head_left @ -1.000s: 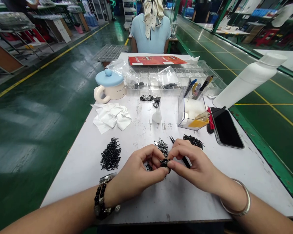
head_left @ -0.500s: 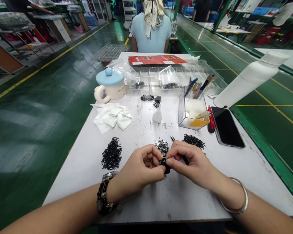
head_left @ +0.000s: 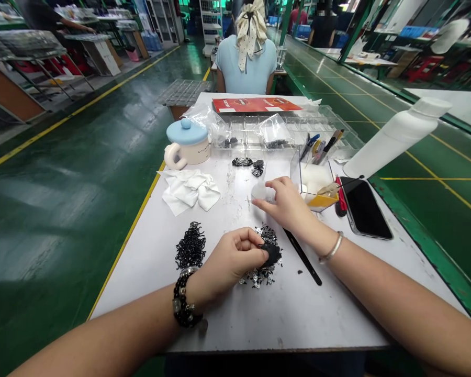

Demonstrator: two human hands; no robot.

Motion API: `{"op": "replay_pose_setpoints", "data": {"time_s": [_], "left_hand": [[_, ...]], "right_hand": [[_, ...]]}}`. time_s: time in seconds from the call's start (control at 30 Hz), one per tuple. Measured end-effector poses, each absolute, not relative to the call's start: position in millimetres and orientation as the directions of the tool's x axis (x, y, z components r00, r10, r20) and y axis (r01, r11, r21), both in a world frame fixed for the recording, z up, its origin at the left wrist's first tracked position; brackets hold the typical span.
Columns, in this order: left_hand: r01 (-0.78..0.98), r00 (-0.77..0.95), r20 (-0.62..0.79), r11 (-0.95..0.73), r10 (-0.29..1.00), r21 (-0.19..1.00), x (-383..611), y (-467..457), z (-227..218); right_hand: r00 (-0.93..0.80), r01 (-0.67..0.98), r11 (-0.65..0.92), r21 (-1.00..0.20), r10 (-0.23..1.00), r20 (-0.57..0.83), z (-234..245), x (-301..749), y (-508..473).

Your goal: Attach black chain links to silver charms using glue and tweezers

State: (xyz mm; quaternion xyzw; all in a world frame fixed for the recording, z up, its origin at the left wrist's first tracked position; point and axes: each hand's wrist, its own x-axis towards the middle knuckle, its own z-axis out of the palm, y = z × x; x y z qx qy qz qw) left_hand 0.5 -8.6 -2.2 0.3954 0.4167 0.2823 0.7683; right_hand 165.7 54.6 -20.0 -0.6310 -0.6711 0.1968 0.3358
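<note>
Here we are on a glossy green factory floor with yellow lines, and right across it runs a long white work table! At the far end sits a co-worker in a pale blue top. On the right lies a tall white plastic bottle, beside a black smartphone. Along the back stretches a clear multi-compartment plastic tray, and in front of it a clear acrylic box holds small tools. There's a crumpled white cloth and a cream mug with a pale blue lid.

Now the action: the left hand is closed, pinching a dark clump of black parts right above a heap of small silver-and-black metal pieces. The right hand is open, fingers spread over a small translucent bottle. Black tweezers lie free on the table, and a tangle of black hooks sits left of the heap.
</note>
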Motion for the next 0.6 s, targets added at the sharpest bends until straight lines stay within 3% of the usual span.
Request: {"op": "replay_pose_setpoints", "data": {"time_s": [0.2, 0.4, 0.6], "left_hand": [[-0.110, 0.463, -0.435, 0.537, 0.772, 0.836, 1, -8, -4], [-0.106, 0.468, -0.449, 0.552, 0.761, 0.827, 2, -7, -5], [-0.097, 0.478, -0.476, 0.583, 0.738, 0.807, 1, -6, -3]], "right_hand": [[0.080, 0.582, 0.161, -0.797, 0.964, 0.253, -24, 161, 65], [0.106, 0.214, 0.171, -0.962, 0.975, 0.197, 0, 170, 36], [0.279, -0.202, 0.249, -0.947, 0.942, 0.188, 23, 187, 7]]}}
